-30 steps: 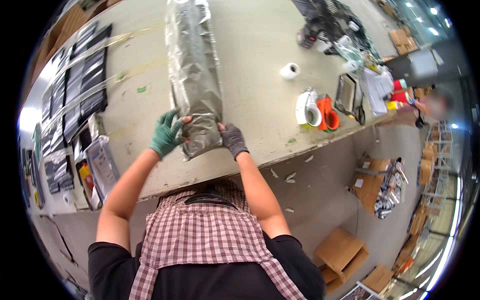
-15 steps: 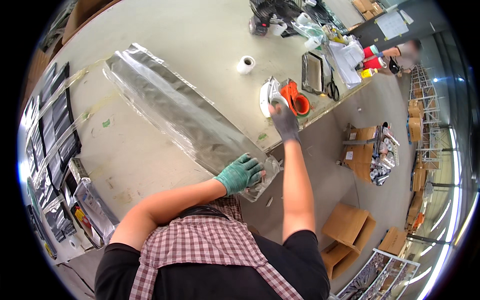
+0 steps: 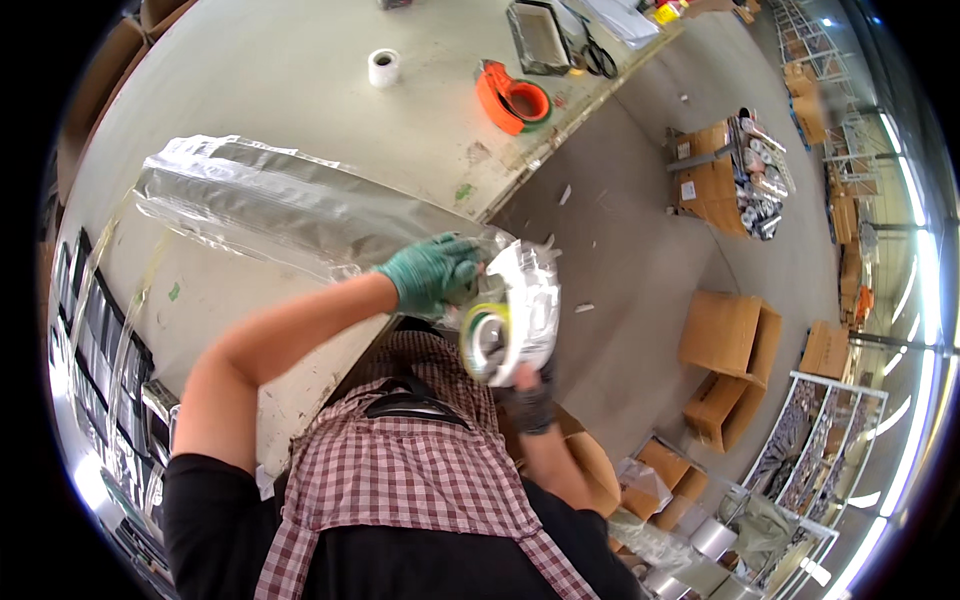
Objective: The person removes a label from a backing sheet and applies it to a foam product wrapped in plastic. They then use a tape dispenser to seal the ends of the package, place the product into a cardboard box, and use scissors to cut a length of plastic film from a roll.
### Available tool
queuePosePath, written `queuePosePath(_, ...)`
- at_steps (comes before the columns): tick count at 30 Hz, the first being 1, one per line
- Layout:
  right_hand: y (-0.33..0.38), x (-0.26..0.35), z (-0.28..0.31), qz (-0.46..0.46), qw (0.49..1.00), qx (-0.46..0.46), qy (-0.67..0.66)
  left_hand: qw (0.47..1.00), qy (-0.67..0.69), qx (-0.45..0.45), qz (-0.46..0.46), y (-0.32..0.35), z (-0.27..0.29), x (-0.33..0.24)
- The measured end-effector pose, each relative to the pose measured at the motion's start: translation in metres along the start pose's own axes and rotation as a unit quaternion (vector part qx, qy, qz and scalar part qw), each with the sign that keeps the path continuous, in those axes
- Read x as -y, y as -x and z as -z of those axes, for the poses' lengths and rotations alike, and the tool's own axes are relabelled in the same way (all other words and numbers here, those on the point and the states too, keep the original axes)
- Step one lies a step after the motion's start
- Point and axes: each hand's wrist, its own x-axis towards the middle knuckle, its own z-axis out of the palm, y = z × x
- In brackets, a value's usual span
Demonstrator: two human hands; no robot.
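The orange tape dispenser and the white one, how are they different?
The white tape dispenser is in the right hand; the orange tape dispenser rests on the table. The white one looks bigger in this view; the orange one looks smaller. Both have a round part with a hole.

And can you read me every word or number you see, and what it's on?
There are none I can read.
White labels on the cardboard box: too small.
Papers on the table: too small to tell any writing.
White tape dispenser in the right hand: blurred, nothing readable.
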Motion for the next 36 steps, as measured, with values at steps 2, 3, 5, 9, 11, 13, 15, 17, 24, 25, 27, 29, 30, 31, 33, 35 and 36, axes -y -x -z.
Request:
queuePosePath(2,0.007,-0.039,-0.001,0.054,0.997,-0.051,0.022,0.989,0.143,0.022,0.022,-0.014,0.021,0.002)
queuePosePath(3,0.001,-0.06,0.002,0.068,0.997,-0.039,0.024,0.964,0.244,0.078,0.065,-0.014,0.021,0.019)
queuePosePath(5,-0.011,-0.085,0.006,0.07,0.996,0.016,0.058,0.868,0.43,0.167,0.185,-0.023,0.028,0.043)
queuePosePath(9,-0.013,-0.124,0.027,0.102,0.984,0.059,0.13,0.799,0.438,0.266,0.313,-0.059,0.054,0.026)
queuePosePath(11,-0.014,-0.125,0.028,0.113,0.983,0.055,0.133,0.856,0.32,0.303,0.271,-0.067,0.057,0.023)
queuePosePath(13,-0.015,-0.123,0.025,0.109,0.986,0.056,0.117,0.854,0.305,0.334,0.257,-0.07,0.059,0.027)
queuePosePath(15,-0.014,-0.124,0.024,0.145,0.977,0.054,0.148,0.86,0.308,0.343,0.219,-0.071,0.054,0.035)
queuePosePath(17,-0.012,-0.129,0.027,0.161,0.97,0.053,0.176,0.872,0.331,0.327,0.153,-0.066,0.041,0.045)
queuePosePath(24,0.001,-0.13,0.02,0.071,0.991,-0.016,0.115,0.955,0.205,0.106,0.184,-0.053,0.014,0.024)
queuePosePath(25,0.008,-0.126,0.013,0.042,0.995,-0.039,0.076,0.963,0.194,0.063,0.178,-0.048,0.006,0.021)
queuePosePath(27,0.028,-0.145,0.02,0.017,0.996,-0.056,0.072,0.965,0.187,-0.006,0.183,-0.043,0.003,0.017)
queuePosePath(29,0.036,-0.148,0.024,-0.04,0.994,-0.053,0.092,0.953,0.208,-0.052,0.214,-0.035,-0.005,0.017)
queuePosePath(30,0.032,-0.149,0.032,-0.064,0.991,-0.049,0.104,0.946,0.22,-0.073,0.226,-0.034,-0.004,0.012)
queuePosePath(31,0.026,-0.155,0.042,-0.088,0.988,-0.045,0.115,0.963,0.146,-0.132,0.182,-0.03,0.0,0.008)
queuePosePath(33,0.013,-0.134,0.042,-0.139,0.986,-0.001,0.087,0.991,-0.088,-0.099,-0.017,-0.021,0.022,0.0)
queuePosePath(35,0.002,-0.135,0.046,-0.118,0.987,0.077,-0.077,0.968,-0.214,-0.014,-0.128,-0.012,0.02,0.001)
queuePosePath(36,0.0,-0.142,0.05,-0.11,0.974,0.117,-0.16,0.972,-0.214,0.038,-0.083,-0.008,0.02,-0.005)
